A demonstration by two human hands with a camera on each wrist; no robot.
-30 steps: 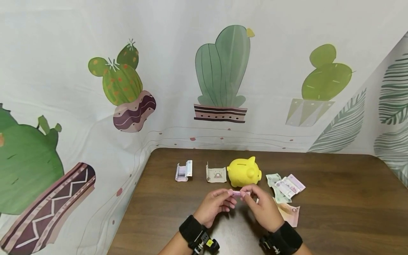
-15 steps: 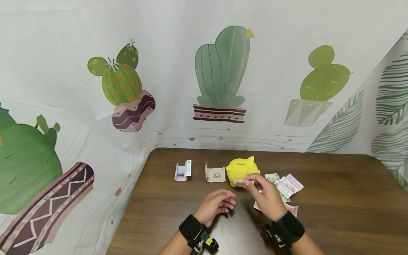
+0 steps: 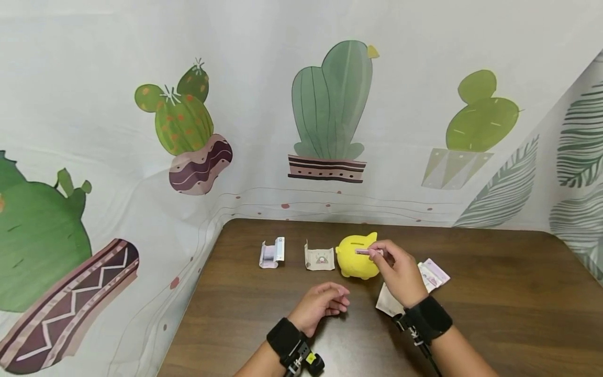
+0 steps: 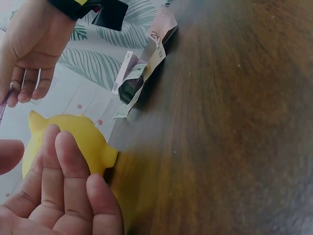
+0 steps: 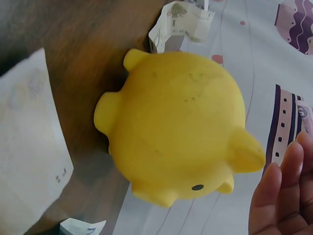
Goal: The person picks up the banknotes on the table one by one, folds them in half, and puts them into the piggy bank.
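Note:
My right hand [image 3: 398, 269] pinches a folded pink-purple banknote [image 3: 363, 252] between thumb and fingers, just above the front of a yellow piggy bank [image 3: 350, 263]. The slot [image 3: 359, 243] on the piggy bank's back lies slightly beyond the note. In the right wrist view, the note's end [image 5: 305, 113] shows at the right edge above the fingertips. My left hand [image 3: 321, 305] hovers low over the table, left of and nearer than the piggy bank. Its fingers are loosely bent, and nothing is in them in the left wrist view.
Two creased banknotes stand left of the piggy bank: a purple one [image 3: 270, 254] and a beige one [image 3: 320, 258]. Right of it, several loose notes [image 3: 435, 273] lie partly hidden under my right hand. A cactus-printed cloth [image 3: 254, 131] hangs behind the brown table [image 3: 509, 293].
Both hands held the folded note a second ago. The left hand let go and stayed in place, while the right hand carried the note forward and up towards the top of the piggy bank.

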